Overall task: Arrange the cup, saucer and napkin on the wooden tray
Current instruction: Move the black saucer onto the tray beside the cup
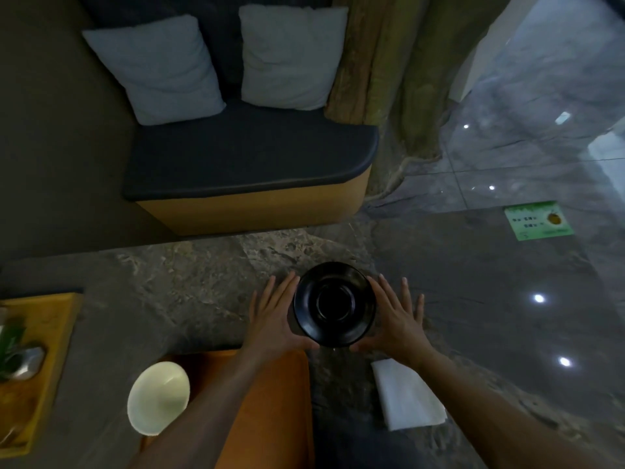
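The black saucer sits between both palms, lifted above the stone tabletop. The left hand and right hand are spread flat, fingers straight, pressing the rim from either side with the thumbs curled under the near edge. It looks glazed and glossy, so I'd judge it stiff, brittle and slippery; a flat-palm squeeze seems less secure than thumbs on top with fingers beneath.

The wooden tray lies just below the left forearm, nearer the person than the hands. A pale cup stands at the tray's left edge, left of that arm. A folded white napkin lies under the right wrist, just beside the tray. Far left of the hands is a second yellowish tray with a small plant. Nothing blocks the way down to the tray except the person's own left arm.
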A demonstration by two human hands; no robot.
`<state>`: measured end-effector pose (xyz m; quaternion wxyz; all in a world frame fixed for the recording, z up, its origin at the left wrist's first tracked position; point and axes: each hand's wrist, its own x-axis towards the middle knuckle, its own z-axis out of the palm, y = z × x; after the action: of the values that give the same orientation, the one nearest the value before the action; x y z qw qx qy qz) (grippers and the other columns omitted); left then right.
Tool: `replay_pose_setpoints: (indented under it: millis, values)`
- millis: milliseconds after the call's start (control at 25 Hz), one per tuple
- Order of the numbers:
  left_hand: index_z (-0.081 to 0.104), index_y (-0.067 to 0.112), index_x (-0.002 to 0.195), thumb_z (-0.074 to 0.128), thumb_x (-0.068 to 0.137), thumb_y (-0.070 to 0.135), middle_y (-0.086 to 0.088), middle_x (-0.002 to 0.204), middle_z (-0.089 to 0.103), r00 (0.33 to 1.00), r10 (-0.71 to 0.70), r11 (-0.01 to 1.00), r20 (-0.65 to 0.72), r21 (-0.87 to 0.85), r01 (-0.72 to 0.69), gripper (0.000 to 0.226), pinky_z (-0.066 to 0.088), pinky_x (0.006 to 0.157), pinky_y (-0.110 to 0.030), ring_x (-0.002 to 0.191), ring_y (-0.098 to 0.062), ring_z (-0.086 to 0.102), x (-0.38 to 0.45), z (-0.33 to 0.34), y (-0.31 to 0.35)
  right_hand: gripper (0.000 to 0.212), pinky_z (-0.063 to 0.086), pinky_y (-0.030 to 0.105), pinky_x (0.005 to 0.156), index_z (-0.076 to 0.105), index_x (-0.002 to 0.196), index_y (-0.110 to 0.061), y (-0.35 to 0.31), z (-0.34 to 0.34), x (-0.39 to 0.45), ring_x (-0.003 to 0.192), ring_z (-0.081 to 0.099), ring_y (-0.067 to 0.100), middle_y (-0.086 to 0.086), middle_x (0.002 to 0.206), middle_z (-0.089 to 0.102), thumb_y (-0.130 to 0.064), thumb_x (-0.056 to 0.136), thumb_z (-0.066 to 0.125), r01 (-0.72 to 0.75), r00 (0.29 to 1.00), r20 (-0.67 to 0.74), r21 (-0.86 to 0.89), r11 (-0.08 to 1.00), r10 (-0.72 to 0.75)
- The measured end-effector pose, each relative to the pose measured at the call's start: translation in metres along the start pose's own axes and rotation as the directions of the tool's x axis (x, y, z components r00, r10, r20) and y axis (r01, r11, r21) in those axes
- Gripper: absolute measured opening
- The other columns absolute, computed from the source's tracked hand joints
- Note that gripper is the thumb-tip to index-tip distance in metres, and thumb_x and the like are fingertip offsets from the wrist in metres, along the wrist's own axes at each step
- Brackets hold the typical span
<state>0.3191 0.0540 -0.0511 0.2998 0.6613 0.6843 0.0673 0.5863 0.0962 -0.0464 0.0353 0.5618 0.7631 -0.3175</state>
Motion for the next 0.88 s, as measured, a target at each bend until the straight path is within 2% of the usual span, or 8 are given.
replay_pose_setpoints:
  millis: [120,320,480,600,680,760,880]
  values:
    - [0.000,0.035,0.151,0.068,0.045,0.083,0.018,0.157,-0.008,0.999,0.007,1.000,-0.033,-0.021,-0.008,0.135,0.002,0.118,-0.056,0.145,-0.014,-0.019,-0.029,-0.007,0.009,0.131,-0.018,0.063,0.108,-0.022,0.141,-0.049,-0.008,-0.001,-0.023,0.137,-0.037,0.023,-0.017,0.155,-0.022,-0.094,0.044,0.053,0.046,0.998,-0.035,0.010,0.999,-0.045]
    - [-0.006,0.046,0.145,0.066,0.045,0.084,0.021,0.157,-0.004,0.993,-0.003,0.996,-0.120,-0.088,-0.007,0.129,0.006,0.120,-0.048,0.147,-0.013,-0.015,-0.094,-0.005,0.027,0.126,-0.016,0.060,0.110,-0.019,0.139,-0.055,-0.015,-0.001,-0.071,0.140,-0.031,0.019,-0.024,0.155,-0.015,-0.092,0.046,0.057,0.138,0.988,-0.086,0.075,0.988,-0.131]
    - [-0.001,0.046,0.146,0.077,0.046,0.074,0.022,0.156,0.001,0.984,-0.034,0.991,-0.174,-0.136,0.010,0.130,0.009,0.119,-0.041,0.147,-0.011,-0.010,-0.142,0.003,0.040,0.128,-0.017,0.057,0.110,-0.018,0.140,-0.055,-0.018,0.007,-0.106,0.141,-0.028,0.020,-0.024,0.155,-0.015,-0.092,0.044,0.059,0.181,0.981,-0.086,0.065,0.981,-0.176]
    - [0.016,0.036,0.149,0.083,0.048,0.068,0.013,0.158,0.020,0.977,-0.025,0.989,-0.211,-0.151,-0.007,0.125,0.019,0.119,-0.042,0.147,-0.013,0.012,-0.172,0.009,0.046,0.130,-0.017,0.056,0.111,-0.022,0.135,-0.059,-0.023,0.015,-0.126,0.140,-0.030,0.019,-0.026,0.152,-0.016,-0.094,0.038,0.058,0.210,0.977,-0.054,0.052,0.976,-0.207]
    - [0.024,0.043,0.145,0.085,0.050,0.064,0.022,0.149,0.033,0.970,-0.011,0.974,-0.243,-0.223,-0.044,0.114,0.025,0.116,-0.036,0.140,-0.001,0.025,-0.191,0.014,0.050,0.130,-0.015,0.057,0.112,-0.022,0.133,-0.062,-0.025,0.023,-0.137,0.139,-0.032,0.017,-0.028,0.151,-0.016,-0.094,0.037,0.060,0.212,0.977,-0.022,0.078,0.974,-0.211]
    - [0.020,0.047,0.144,0.086,0.048,0.061,0.028,0.147,0.031,0.965,-0.039,0.965,-0.259,-0.260,-0.031,0.117,0.024,0.115,-0.035,0.140,0.004,0.022,-0.207,0.019,0.051,0.129,-0.014,0.058,0.112,-0.021,0.132,-0.063,-0.027,0.033,-0.146,0.138,-0.033,0.015,-0.029,0.151,-0.014,-0.093,0.038,0.062,0.224,0.974,-0.004,0.104,0.969,-0.225]
    - [0.014,0.038,0.149,0.087,0.047,0.062,0.015,0.157,0.022,0.968,-0.123,0.961,-0.220,-0.271,0.060,0.128,0.019,0.119,-0.047,0.146,-0.008,0.011,-0.228,0.031,0.041,0.128,-0.013,0.059,0.113,-0.023,0.132,-0.062,-0.031,0.047,-0.155,0.141,-0.028,0.017,-0.023,0.157,-0.008,-0.092,0.041,0.062,0.247,0.968,0.023,0.075,0.966,-0.249]
